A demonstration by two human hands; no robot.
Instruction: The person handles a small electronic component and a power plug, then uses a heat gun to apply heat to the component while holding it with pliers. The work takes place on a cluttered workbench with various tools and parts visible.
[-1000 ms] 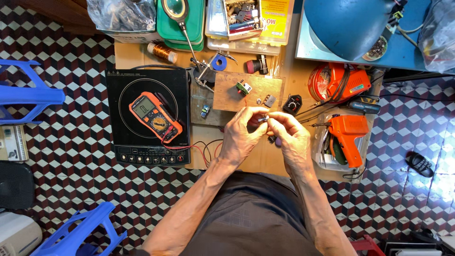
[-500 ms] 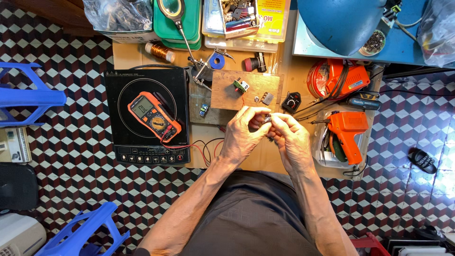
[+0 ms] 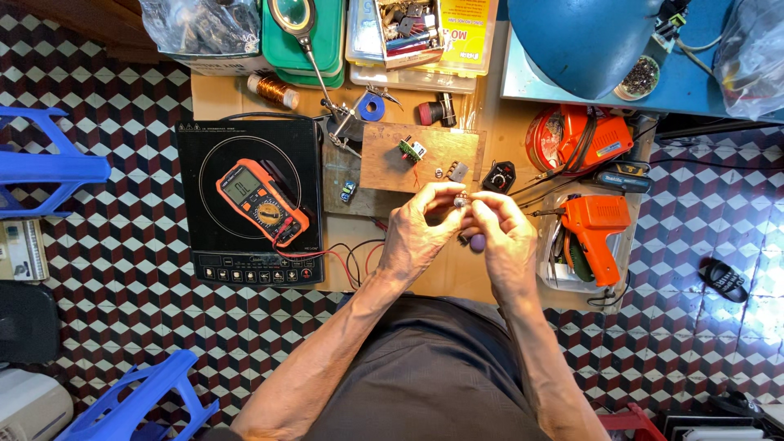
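Small wooden workbench (image 3: pixel 425 278) over a checkered tile floor (image 3: pixel 114 327), seen from above; blue plastic stools (image 3: pixel 49 167) at left.

Fingertips of both hands pinched together over the bench middle, closed on a small metallic part (image 3: pixel 461 200). Too small to identify. Left hand (image 3: pixel 416 233) curled, thumb and forefinger meeting at the part. Right hand (image 3: pixel 505 237) curled likewise, with a dark rounded tool handle (image 3: pixel 477 242) showing beneath the palm; grip on it partly hidden. Part held just above the bench, near the front edge of a wooden board (image 3: pixel 420 159).

Progress, as a judgement: fine hand work on the small part under way, not finished. On the board, a small green component (image 3: pixel 411 149) with a red lead, apart from the hands and untouched. Orange multimeter (image 3: pixel 261 202) lying on a black induction cooker (image 3: pixel 249 208), leads trailing toward the bench front, probes not in hand. Orange soldering gun (image 3: pixel 600 224) set down at right, unused.

Containers: clear plastic tray (image 3: pixel 563 269) at right holding the soldering gun and a dark coiled item beside it. Clear compartment box (image 3: pixel 408 37) at the back, filled with mixed small parts. Green lidded box (image 3: pixel 306 45) beside it, contents hidden. Clear bag (image 3: pixel 200 24) at back left, full of dark pieces, kind not discernible. Small round dish (image 3: pixel 639 77) on the blue surface under a blue lamp shade (image 3: pixel 584 37), holding dark granular bits.

Copper wire spool (image 3: pixel 273 88) at back left of the bench.
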